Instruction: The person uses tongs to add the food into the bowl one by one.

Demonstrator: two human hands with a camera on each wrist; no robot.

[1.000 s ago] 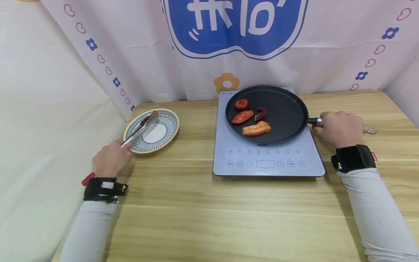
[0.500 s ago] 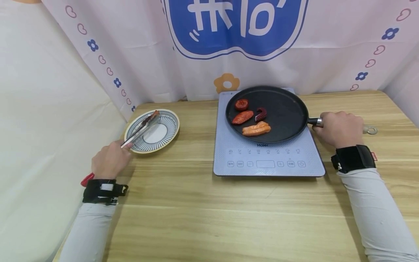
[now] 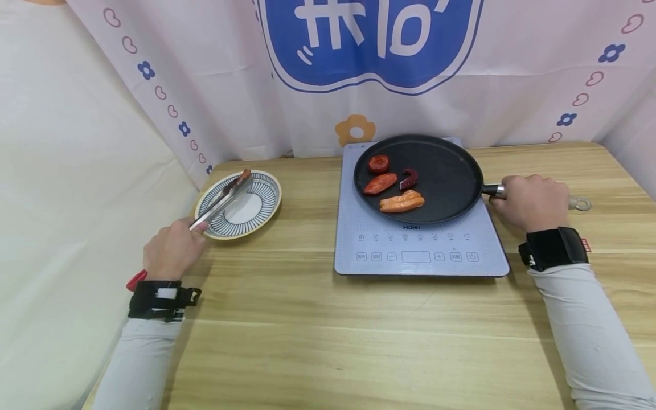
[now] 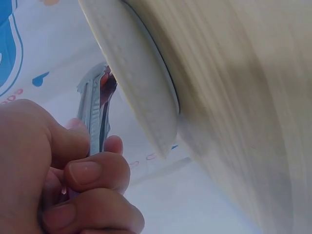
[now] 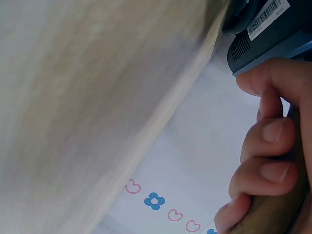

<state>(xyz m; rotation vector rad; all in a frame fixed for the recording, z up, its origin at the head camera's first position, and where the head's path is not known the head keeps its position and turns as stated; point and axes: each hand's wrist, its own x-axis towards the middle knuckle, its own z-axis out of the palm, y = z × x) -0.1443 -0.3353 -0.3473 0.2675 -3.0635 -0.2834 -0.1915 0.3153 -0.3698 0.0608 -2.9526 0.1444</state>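
My left hand [image 3: 174, 249] grips metal tongs [image 3: 209, 216], whose tips hold a reddish-brown food piece [image 3: 241, 180] over a striped plate [image 3: 266, 196]. In the left wrist view, the fingers curl round the tongs [image 4: 92, 117] beside the plate's underside [image 4: 141, 73], and the piece is partly hidden. My right hand [image 3: 533, 202] holds the handle [image 3: 493, 189] of a flat black pan [image 3: 446, 176]. Inside the pan's left half lie a tomato half [image 3: 378, 164], a scored red sausage [image 3: 381, 183], a purple octopus tentacle [image 3: 409, 179] and an orange salmon piece [image 3: 402, 201].
Under the pan sits a white induction cooker [image 3: 415, 265] with touch buttons along its front. Both it and the plate stand on a wooden table [image 3: 307, 330]. A printed curtain [image 3: 307, 119] hangs behind, and a pale cloth wall [image 3: 82, 171] borders the left side.
The tongs' tips have lifted slightly and shifted a little right, carrying the reddish-brown piece. The right hand and the pan keep their place.
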